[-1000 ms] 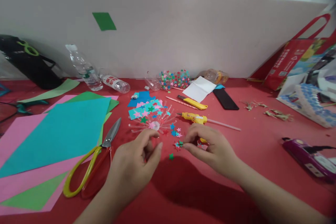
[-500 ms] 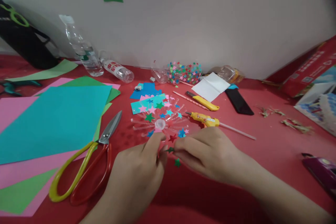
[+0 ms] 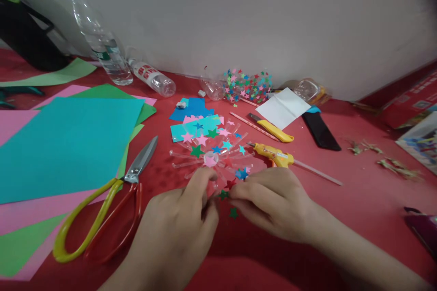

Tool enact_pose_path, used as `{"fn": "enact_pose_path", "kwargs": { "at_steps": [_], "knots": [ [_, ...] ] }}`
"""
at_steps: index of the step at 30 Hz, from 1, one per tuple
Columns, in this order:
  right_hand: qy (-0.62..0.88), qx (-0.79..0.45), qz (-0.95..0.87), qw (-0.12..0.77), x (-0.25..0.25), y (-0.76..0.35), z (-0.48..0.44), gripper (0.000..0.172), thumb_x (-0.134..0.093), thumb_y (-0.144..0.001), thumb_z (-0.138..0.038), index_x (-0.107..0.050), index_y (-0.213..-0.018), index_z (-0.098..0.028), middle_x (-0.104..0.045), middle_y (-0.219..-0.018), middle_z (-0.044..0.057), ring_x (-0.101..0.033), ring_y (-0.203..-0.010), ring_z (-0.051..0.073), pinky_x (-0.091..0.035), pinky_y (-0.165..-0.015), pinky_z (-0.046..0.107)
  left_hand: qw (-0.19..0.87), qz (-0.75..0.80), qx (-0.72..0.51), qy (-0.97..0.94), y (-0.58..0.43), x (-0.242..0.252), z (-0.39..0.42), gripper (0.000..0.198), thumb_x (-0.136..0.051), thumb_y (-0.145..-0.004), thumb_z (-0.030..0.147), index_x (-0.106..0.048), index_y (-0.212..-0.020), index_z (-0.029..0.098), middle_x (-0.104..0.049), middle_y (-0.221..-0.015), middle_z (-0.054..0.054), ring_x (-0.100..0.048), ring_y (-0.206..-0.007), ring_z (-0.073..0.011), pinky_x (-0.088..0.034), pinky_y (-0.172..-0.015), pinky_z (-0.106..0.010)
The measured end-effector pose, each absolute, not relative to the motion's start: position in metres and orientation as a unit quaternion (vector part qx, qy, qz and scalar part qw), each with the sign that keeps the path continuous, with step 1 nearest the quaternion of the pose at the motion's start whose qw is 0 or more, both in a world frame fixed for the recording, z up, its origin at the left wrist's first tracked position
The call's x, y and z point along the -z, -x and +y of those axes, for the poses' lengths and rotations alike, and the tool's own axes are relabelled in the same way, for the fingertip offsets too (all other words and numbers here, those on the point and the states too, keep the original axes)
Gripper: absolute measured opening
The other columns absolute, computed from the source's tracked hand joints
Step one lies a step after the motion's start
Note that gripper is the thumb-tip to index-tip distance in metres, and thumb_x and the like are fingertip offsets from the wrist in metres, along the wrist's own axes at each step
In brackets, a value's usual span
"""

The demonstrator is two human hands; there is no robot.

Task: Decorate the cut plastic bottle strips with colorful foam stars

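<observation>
A clear plastic bottle piece (image 3: 205, 155), cut into spread strips, lies in front of me with colourful paper stars on its strips. My left hand (image 3: 186, 213) is closed at its near edge, thumb and forefinger pinching one strip. My right hand (image 3: 273, 200) is closed too, its fingertips pressed together at a small green star (image 3: 223, 194) between the two hands. Another green star (image 3: 233, 213) shows just below. A red star (image 3: 231, 184) and a blue star (image 3: 241, 173) sit by my right fingers. My fingers hide part of the strip.
Open scissors (image 3: 131, 175) lie left beside stacked coloured paper (image 3: 75, 145). To the right are a yellow glue gun (image 3: 273, 153), a utility knife (image 3: 275, 130) and a black phone-like object (image 3: 321, 132). Behind stand bottles (image 3: 105, 50) and a star-covered clear bottle (image 3: 247, 85).
The camera view has shifted, so the tabletop things appear slightly higher and more spread out. Both hands stay closed at the near strips, with only slight finger movement.
</observation>
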State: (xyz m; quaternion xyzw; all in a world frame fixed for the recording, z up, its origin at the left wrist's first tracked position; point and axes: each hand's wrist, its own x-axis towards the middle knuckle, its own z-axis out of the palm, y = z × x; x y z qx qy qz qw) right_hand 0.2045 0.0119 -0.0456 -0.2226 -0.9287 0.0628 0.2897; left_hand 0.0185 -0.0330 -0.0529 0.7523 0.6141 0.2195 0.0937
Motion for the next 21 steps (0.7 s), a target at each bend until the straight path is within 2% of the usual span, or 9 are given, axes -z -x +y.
{"fn": "enact_pose_path", "kwargs": {
  "at_steps": [3, 8, 11, 14, 18, 21],
  "knots": [
    [0.221, -0.068, -0.925, 0.301, 0.043, -0.205, 0.011, 0.016, -0.049, -0.091, -0.012, -0.062, -0.083, -0.015, -0.066, -0.064, -0.001, -0.053, -0.053, 0.009, -0.035, -0.052, 0.022, 0.151, 0.628, -0.175, -0.743, -0.014, 0.044, -0.032, 0.040, -0.041, -0.073, 0.013, -0.056, -0.108, 0.023, -0.062, -0.052, 0.005, -0.060, -0.044, -0.0170, -0.033, -0.044, -0.024],
    [0.239, -0.074, -0.919, 0.305, 0.038, -0.205, 0.008, 0.009, -0.054, -0.090, -0.017, -0.061, -0.085, -0.016, -0.062, -0.062, -0.003, -0.050, -0.052, 0.009, -0.031, -0.051, 0.023, 0.139, 0.624, -0.160, -0.752, -0.006, 0.033, -0.027, 0.040, -0.045, -0.079, 0.020, -0.054, -0.117, 0.026, -0.064, -0.057, 0.003, -0.062, -0.052, -0.0194, -0.032, -0.048, -0.025],
    [0.276, -0.080, -0.906, 0.311, 0.035, -0.203, 0.005, 0.009, -0.053, -0.092, -0.020, -0.060, -0.087, -0.017, -0.057, -0.058, -0.005, -0.048, -0.049, 0.008, -0.030, -0.051, 0.022, 0.172, 0.598, -0.151, -0.768, -0.002, 0.031, -0.022, 0.038, -0.048, -0.079, 0.020, -0.054, -0.116, 0.025, -0.067, -0.061, 0.003, -0.066, -0.059, -0.0205, -0.035, -0.051, -0.025],
    [0.305, -0.103, -0.891, 0.321, 0.034, -0.198, 0.000, 0.009, -0.051, -0.093, -0.020, -0.058, -0.090, -0.017, -0.060, -0.063, -0.004, -0.049, -0.051, 0.007, -0.032, -0.053, 0.020, 0.194, 0.576, -0.180, -0.773, 0.002, 0.033, -0.022, 0.033, -0.048, -0.080, 0.019, -0.054, -0.112, 0.024, -0.067, -0.058, 0.006, -0.066, -0.059, -0.0187, -0.038, -0.053, -0.025],
    [0.296, -0.056, -0.887, 0.349, 0.043, -0.190, -0.006, 0.012, -0.050, -0.094, -0.021, -0.058, -0.087, -0.016, -0.060, -0.064, -0.002, -0.051, -0.053, 0.008, -0.034, -0.053, 0.020, 0.161, 0.559, -0.236, -0.779, 0.007, 0.047, -0.029, 0.034, -0.048, -0.081, 0.016, -0.051, -0.114, 0.024, -0.067, -0.058, 0.009, -0.063, -0.050, -0.0150, -0.037, -0.051, -0.023],
    [0.280, 0.005, -0.892, 0.355, 0.053, -0.187, -0.009, 0.012, -0.049, -0.093, -0.017, -0.059, -0.085, -0.017, -0.061, -0.063, -0.002, -0.053, -0.054, 0.009, -0.035, -0.054, 0.022, 0.100, 0.530, -0.245, -0.806, 0.010, 0.057, -0.033, 0.032, -0.048, -0.085, 0.019, -0.049, -0.117, 0.023, -0.067, -0.058, 0.008, -0.065, -0.049, -0.0156, -0.036, -0.048, -0.024]
  ]
}}
